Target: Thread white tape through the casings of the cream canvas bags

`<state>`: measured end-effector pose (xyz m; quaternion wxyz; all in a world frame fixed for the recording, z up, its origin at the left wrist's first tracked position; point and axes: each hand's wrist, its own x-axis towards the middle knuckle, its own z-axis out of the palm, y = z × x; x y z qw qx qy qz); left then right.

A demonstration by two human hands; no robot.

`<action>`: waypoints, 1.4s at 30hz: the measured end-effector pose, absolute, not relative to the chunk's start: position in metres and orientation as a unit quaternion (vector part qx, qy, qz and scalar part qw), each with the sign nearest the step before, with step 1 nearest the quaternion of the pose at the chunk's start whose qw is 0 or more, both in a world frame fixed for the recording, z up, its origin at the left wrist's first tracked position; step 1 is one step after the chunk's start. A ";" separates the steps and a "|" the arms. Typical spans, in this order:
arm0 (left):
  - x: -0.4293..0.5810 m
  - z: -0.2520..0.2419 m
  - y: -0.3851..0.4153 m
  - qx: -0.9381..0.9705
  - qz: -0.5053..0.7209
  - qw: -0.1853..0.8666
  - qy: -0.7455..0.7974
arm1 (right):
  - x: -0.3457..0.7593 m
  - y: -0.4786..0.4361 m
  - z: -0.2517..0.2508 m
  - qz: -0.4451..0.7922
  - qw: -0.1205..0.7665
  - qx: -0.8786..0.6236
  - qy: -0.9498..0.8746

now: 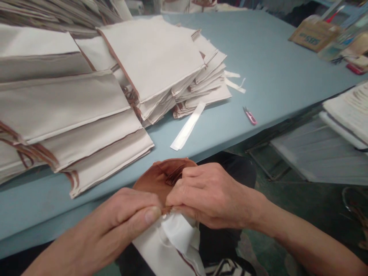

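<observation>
A cream fabric bag with a brown lining (156, 180) lies across my lap, at the table's near edge. My left hand (126, 214) pinches the bag's edge between thumb and fingers, where brown and cream cloth meet. Right beside it, my right hand (209, 195) is closed on the same edge, its fingertips partly hidden. Below both hands hangs a loose white flap (181, 232) over the cream cloth. Whatever small part sits between the fingertips is too covered to make out.
Stacks of cream fabric pieces with brown edging (155, 53) cover the left of the blue table (258, 46). White strips (188, 126) and pink thread snips (250, 115) lie nearer me. A cardboard box (314, 34) stands far right; a stool-like frame (310, 149) is beyond the edge.
</observation>
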<state>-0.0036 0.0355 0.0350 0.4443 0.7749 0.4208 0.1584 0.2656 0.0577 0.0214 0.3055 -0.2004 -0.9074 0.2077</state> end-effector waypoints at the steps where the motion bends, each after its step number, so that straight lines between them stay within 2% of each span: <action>1: -0.005 0.036 0.039 0.763 0.135 0.484 0.407 | 0.265 0.059 0.021 0.212 0.311 -0.194 -0.906; 4: -0.009 0.035 0.048 0.716 0.103 0.546 0.423 | 0.265 0.060 0.021 0.195 0.333 -0.183 -0.904; 10: -0.004 0.036 0.047 0.702 0.077 0.540 0.459 | 0.267 0.058 0.025 0.064 0.345 -0.197 -0.916; 15: -0.006 0.032 0.030 0.788 0.132 0.407 0.443 | 0.269 0.059 0.023 0.083 0.332 -0.188 -0.921; 20: 0.003 0.028 0.029 0.870 0.162 0.315 0.342 | 0.270 0.058 0.017 0.105 0.326 -0.201 -0.918; 24: 0.012 0.027 0.035 0.885 0.192 0.291 0.309 | 0.270 0.057 0.012 0.140 0.327 -0.211 -0.911; 30: 0.010 0.034 0.039 0.863 0.161 0.346 0.331 | 0.272 0.060 0.018 0.227 0.340 -0.207 -0.889; 35: 0.012 0.043 0.037 0.860 0.140 0.330 0.362 | 0.275 0.065 0.026 0.314 0.297 -0.220 -0.875; 39: 0.029 0.045 0.034 0.853 0.198 0.319 0.363 | 0.275 0.070 0.029 0.390 0.313 -0.206 -0.841; 42: 0.038 0.044 0.030 0.812 0.241 0.358 0.392 | 0.274 0.072 0.030 0.459 0.330 -0.196 -0.801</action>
